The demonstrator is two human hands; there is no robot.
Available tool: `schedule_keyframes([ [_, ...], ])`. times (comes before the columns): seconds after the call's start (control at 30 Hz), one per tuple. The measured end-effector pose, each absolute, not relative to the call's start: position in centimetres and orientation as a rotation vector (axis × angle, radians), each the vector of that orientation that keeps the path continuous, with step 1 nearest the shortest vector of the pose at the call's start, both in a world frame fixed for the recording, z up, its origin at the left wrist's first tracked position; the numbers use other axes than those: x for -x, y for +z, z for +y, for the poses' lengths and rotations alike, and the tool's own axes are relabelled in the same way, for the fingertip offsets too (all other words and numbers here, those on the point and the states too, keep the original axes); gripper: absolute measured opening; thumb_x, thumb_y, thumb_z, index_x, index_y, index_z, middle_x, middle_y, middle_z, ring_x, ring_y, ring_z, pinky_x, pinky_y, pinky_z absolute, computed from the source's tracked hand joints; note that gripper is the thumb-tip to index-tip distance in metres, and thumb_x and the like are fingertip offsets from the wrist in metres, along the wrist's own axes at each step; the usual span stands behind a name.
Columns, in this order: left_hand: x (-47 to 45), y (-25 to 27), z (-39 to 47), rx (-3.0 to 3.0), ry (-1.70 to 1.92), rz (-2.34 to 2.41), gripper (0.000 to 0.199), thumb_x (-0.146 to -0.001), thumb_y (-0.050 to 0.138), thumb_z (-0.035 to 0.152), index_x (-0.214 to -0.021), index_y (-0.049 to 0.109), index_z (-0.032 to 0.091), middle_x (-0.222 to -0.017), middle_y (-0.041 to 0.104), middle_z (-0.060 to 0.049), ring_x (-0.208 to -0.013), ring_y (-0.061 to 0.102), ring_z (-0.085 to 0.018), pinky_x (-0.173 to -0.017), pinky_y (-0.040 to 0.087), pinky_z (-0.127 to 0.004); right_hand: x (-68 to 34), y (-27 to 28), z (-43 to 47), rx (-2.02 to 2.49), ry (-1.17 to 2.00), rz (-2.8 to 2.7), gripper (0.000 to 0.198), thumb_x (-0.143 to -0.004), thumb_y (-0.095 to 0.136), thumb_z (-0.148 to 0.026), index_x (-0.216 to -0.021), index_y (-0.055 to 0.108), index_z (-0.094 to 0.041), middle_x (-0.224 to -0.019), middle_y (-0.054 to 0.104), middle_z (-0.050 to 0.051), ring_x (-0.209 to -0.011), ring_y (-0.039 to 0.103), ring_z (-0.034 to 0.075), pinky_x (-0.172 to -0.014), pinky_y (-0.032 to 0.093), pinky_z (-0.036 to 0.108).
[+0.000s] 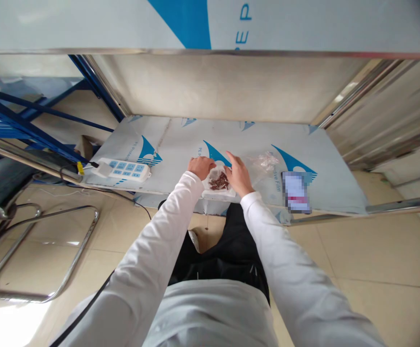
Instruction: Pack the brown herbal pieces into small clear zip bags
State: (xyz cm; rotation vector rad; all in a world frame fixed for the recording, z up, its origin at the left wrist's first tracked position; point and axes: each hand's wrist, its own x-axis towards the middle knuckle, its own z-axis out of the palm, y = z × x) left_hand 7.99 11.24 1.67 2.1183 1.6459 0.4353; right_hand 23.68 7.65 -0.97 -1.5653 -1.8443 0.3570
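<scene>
A small clear plastic bag (220, 169) lies near the front edge of the shelf. Inside or on it is a heap of small reddish-brown metal pieces, apparently screws (219, 182). Under the heap shows a flat white sheet or pad (227, 193). On the bag's left side, my left hand (201, 167) has its fingers curled together at the bag's edge. My right hand (239, 174) is at the right side of the bag, fingers apart, with the index finger stretched out and the inner fingers beside the pieces.
Crumpled clear plastic (265, 161) lies right of my hands, and a phone (296, 193) with a blurred screen lies beyond it. A white power strip (125, 169) with a plugged-in cable sits at the left. An upper shelf (87, 29) overhangs; a metal-framed chair (43, 289) stands left.
</scene>
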Motion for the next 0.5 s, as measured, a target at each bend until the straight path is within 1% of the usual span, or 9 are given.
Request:
schedule_keyframes([
  [0.03, -8.2, 1.9, 11.3, -2.165, 0.414, 1.628, 0.014, -0.084, 0.062, 0.028, -0.082, 0.074, 0.023, -0.098, 0.073, -0.009, -0.101, 0.065, -0.028, -0.092, 0.043, -0.039, -23.7, -0.8, 8.4, 1.476, 0.389, -1.893, 0.049, -0.082, 0.055, -0.01, -0.131, 0.056, -0.02, -0.128, 0.062, 0.012, -0.109, 0.062, 0.026, -0.094, 0.047, 0.038],
  [0.07, -8.4, 2.1, 11.3, -2.21, 0.398, 1.611, 0.014, -0.085, 0.062, 0.03, -0.083, 0.074, 0.023, -0.099, 0.073, -0.009, -0.103, 0.064, -0.029, -0.094, 0.042, -0.04, -23.7, -0.6, 9.2, 1.422, 0.434, -1.922, 0.046, -0.081, 0.057, -0.009, -0.124, 0.062, -0.021, -0.125, 0.064, 0.01, -0.107, 0.063, 0.026, -0.094, 0.048, 0.036],
  [0.13, -8.5, 2.2, 11.3, -2.304, 0.388, 1.587, 0.017, -0.087, 0.059, 0.032, -0.086, 0.074, 0.023, -0.099, 0.072, -0.009, -0.101, 0.065, -0.029, -0.093, 0.042, -0.041, -23.7, -0.6, 10.3, 1.403, 0.521, -1.93, 0.03, -0.08, 0.06, -0.01, -0.104, 0.073, -0.022, -0.105, 0.074, 0.008, -0.094, 0.068, 0.025, -0.088, 0.05, 0.036],
  [0.2, -8.3, 2.0, 11.2, -2.38, 0.41, 1.579, 0.018, -0.087, 0.06, 0.032, -0.089, 0.074, 0.021, -0.097, 0.073, -0.01, -0.096, 0.066, -0.028, -0.089, 0.045, -0.04, -23.8, -0.7, 10.8, 1.418, 0.549, -1.894, 0.019, -0.081, 0.061, -0.013, -0.088, 0.076, -0.021, -0.087, 0.076, 0.006, -0.083, 0.07, 0.024, -0.082, 0.052, 0.035],
  [0.23, -8.0, 1.7, 11.1, -2.393, 0.44, 1.575, 0.018, -0.086, 0.062, 0.032, -0.092, 0.073, 0.021, -0.097, 0.073, -0.01, -0.092, 0.067, -0.027, -0.086, 0.047, -0.038, -23.9, -0.8, 10.8, 1.419, 0.551, -1.869, 0.017, -0.081, 0.061, -0.014, -0.085, 0.076, -0.021, -0.083, 0.076, 0.006, -0.08, 0.07, 0.024, -0.08, 0.052, 0.034],
  [0.33, -7.0, 0.5, 10.9, -2.323, 0.581, 1.546, 0.019, -0.083, 0.065, 0.031, -0.098, 0.073, 0.021, -0.097, 0.075, -0.007, -0.083, 0.069, -0.022, -0.077, 0.05, -0.032, -24.4, -1.2, 10.2, 1.412, 0.579, -1.788, 0.016, -0.084, 0.06, -0.019, -0.084, 0.076, -0.019, -0.082, 0.077, 0.006, -0.077, 0.071, 0.022, -0.077, 0.053, 0.031],
  [0.4, -6.3, -0.4, 10.6, -2.263, 0.694, 1.516, 0.016, -0.085, 0.063, 0.03, -0.094, 0.074, 0.022, -0.093, 0.076, -0.005, -0.08, 0.069, -0.02, -0.076, 0.05, -0.029, -24.8, -1.5, 9.7, 1.405, 0.612, -1.748, 0.015, -0.083, 0.061, -0.021, -0.085, 0.075, -0.018, -0.083, 0.077, 0.006, -0.077, 0.072, 0.021, -0.077, 0.053, 0.031],
  [0.5, -5.8, -1.5, 10.4, -2.237, 0.851, 1.459, 0.015, -0.086, 0.063, 0.028, -0.085, 0.076, 0.022, -0.086, 0.076, -0.005, -0.079, 0.069, -0.019, -0.076, 0.05, -0.028, -25.1, -2.1, 9.1, 1.396, 0.659, -1.706, 0.015, -0.082, 0.061, -0.023, -0.083, 0.075, -0.018, -0.083, 0.077, 0.007, -0.077, 0.072, 0.021, -0.077, 0.054, 0.031],
])
